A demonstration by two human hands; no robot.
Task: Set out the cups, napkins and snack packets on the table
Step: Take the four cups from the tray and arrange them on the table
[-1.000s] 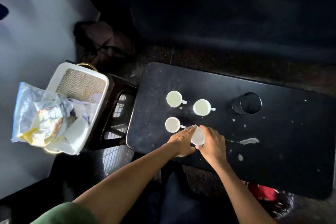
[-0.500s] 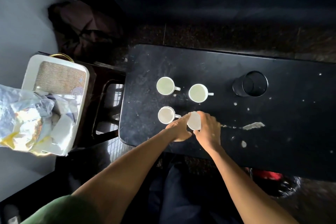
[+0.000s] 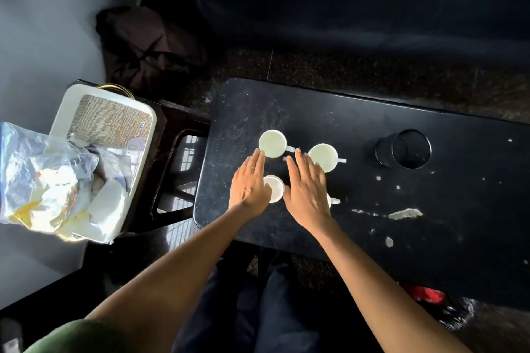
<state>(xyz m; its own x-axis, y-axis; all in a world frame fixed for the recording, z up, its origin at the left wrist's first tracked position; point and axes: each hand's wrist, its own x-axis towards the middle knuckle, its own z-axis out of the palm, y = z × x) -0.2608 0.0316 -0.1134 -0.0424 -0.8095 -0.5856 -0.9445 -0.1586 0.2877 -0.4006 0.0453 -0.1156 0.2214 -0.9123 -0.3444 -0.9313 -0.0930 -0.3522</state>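
Near cup (image 3: 274, 188) between flat left hand (image 3: 250, 184) and right hand (image 3: 307, 186).

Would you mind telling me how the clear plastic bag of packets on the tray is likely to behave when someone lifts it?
The clear plastic bag looks crumpled and thin, so it will probably sag and shift when lifted. It overhangs the white tray, so a careless pull might drag neighbouring items off.

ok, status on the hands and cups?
Left hand and right hand open, flat over the near cups. Far cups upright on the table. Napkins, packets on the tray. Nothing blocking.
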